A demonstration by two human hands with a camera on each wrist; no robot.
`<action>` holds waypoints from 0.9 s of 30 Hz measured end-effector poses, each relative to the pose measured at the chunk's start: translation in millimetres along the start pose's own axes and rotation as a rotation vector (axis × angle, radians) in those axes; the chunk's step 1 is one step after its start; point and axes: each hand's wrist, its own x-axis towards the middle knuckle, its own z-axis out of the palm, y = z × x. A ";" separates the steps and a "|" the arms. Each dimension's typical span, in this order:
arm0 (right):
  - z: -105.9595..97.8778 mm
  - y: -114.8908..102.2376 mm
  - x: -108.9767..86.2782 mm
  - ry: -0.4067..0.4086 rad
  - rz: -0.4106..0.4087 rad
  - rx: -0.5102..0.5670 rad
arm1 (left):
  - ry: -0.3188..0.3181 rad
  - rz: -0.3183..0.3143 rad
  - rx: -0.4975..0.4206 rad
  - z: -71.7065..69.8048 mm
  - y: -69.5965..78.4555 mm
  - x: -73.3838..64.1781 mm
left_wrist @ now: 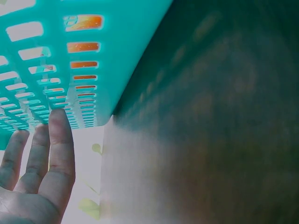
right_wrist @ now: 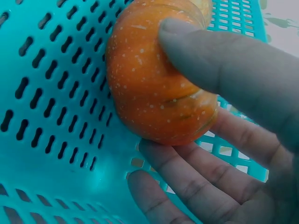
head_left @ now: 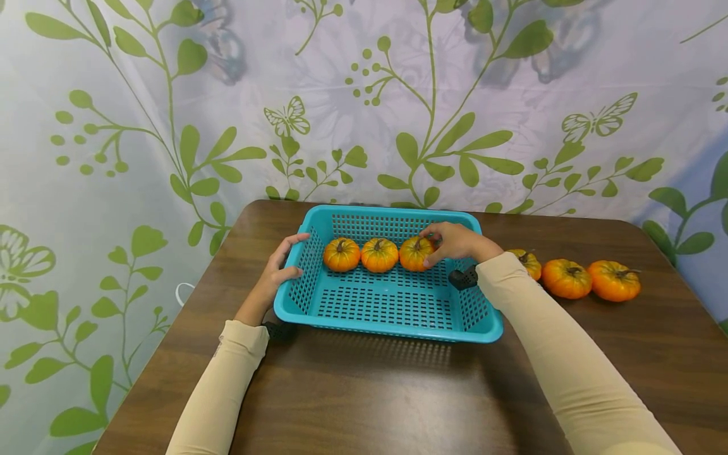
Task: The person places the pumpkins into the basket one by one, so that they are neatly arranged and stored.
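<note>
In the head view, a turquoise rectangular plastic basket with perforated walls (head_left: 388,327) stands at the far part of a brown wood-grain table (head_left: 364,398). The right hand (head_left: 459,241) is inside it, and its thumb and fingers are clamped on a small round orange pumpkin with a brown stem (head_left: 414,256), the rightmost of three in a row along the far wall. The right wrist view shows the thumb pressing on one side and fingertips on the opposite side; the far end of this pumpkin is cut off by the frame top, and I cannot tell if its underside touches the basket floor. The left hand (head_left: 274,275) is at the left rim, thumb and index finger spread apart; in the left wrist view three nearly straight fingers reach up to the outer wall, while the thumb is out of that view. Through the slots only orange patches are visible. On the table, to the right of the basket, lie three more orange pumpkins (head_left: 566,279), the nearest one partly hidden by the cream sleeve (head_left: 569,360).
</note>
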 end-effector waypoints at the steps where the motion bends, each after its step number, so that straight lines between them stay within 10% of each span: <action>1: 0.5 -0.2 0.4 -0.001 0.002 -0.005 | -0.002 -0.004 -0.002 -0.3 -0.1 -0.4; 27: 4.2 -4.9 -0.1 -0.016 0.034 -0.063 | 0.002 -0.001 0.014 -0.2 0.0 0.5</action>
